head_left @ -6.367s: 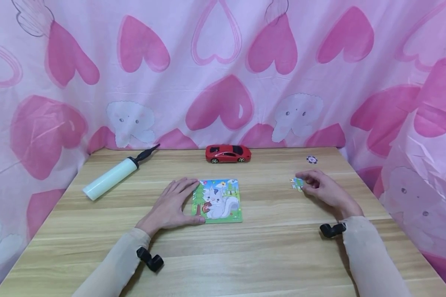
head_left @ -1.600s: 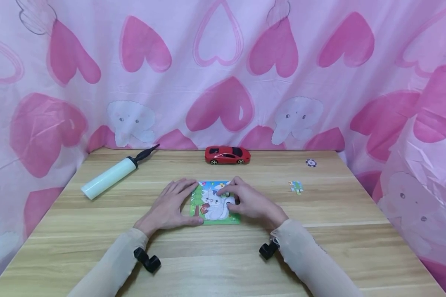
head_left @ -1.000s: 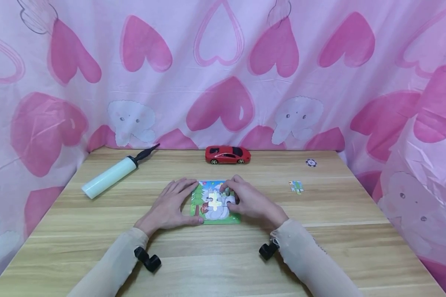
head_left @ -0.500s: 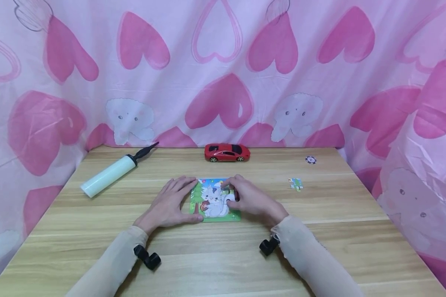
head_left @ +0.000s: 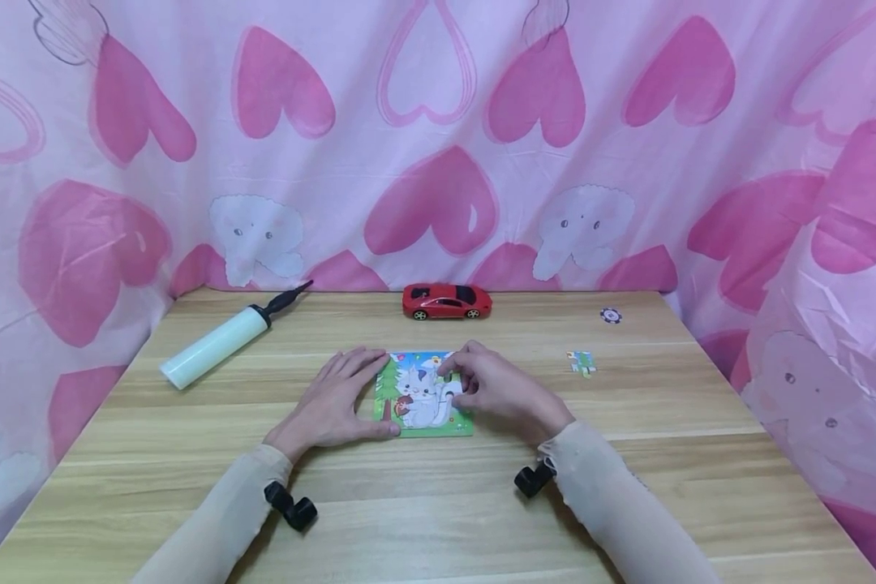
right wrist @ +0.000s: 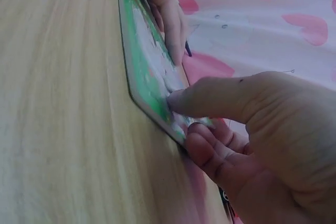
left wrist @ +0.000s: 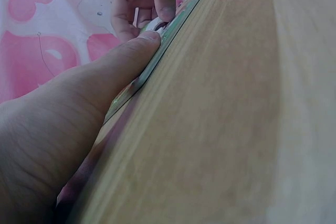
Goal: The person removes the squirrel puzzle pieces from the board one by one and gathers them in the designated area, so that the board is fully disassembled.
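Note:
A cartoon cat puzzle board (head_left: 416,403) lies flat at the middle of the wooden table (head_left: 438,503). My left hand (head_left: 336,403) rests flat beside the board's left edge, its thumb (left wrist: 121,61) along the near rim. My right hand (head_left: 498,393) sits on the board's right part with curled fingers. Its thumb tip (right wrist: 177,99) presses the picture, and its fingers (right wrist: 207,153) curl at the board's edge (right wrist: 137,72). A fingertip (left wrist: 167,10) bears on a whitish puzzle piece (left wrist: 154,24) in the board. A loose puzzle piece (head_left: 581,362) lies to the right, apart from both hands.
A red toy car (head_left: 447,301) stands at the back middle. A white hand pump (head_left: 217,346) lies at the back left. A small poker chip (head_left: 611,315) is at the back right. Pink heart-print cloth (head_left: 438,146) walls in the table on three sides.
My right hand came from the loose piece at the right to the board. Over the last second its fingers have curled tighter on the board's right part. The left hand stayed put.

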Demonstrator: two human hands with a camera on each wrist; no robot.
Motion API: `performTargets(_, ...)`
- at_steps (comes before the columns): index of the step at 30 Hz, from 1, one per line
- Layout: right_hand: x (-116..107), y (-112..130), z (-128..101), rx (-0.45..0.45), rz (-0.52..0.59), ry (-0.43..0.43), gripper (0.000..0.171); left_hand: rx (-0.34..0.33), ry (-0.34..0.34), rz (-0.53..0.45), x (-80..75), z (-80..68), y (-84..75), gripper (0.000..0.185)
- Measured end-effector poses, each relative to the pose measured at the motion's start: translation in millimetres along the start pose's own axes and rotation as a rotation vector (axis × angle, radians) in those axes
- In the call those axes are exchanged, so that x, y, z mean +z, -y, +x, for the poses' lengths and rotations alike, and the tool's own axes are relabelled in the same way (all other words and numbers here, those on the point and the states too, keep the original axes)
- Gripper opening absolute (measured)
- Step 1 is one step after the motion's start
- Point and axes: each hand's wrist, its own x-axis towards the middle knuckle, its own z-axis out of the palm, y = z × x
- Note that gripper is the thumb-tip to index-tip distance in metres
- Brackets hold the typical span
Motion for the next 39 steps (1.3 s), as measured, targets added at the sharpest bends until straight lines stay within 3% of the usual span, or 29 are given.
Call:
performTargets(7,-6.8,-2.5,-3.9,0.043,0.073,-0.071,0.045,0.002,-0.005,0.0,0.2,-0.7,-0.5,0.126)
performTargets(16,-37.7,-7.6,-11.9,-0.058,0.033,-0.2,0.05,0.015,-0.012,-0.002,1.3,-0.9,-1.3,0.127)
performTargets(27,-83.7,-20.0,-41.9,-0.115,-0.026,-0.352,0.048,0.026,-0.021,0.002,3.7,0.3,-4.4,0.126)
performTargets(39,-114.4,-37.2,-79.4,-0.137,-0.048,-0.462,0.045,0.021,-0.029,0.013,2.7,-2.8,0.2,0.127)
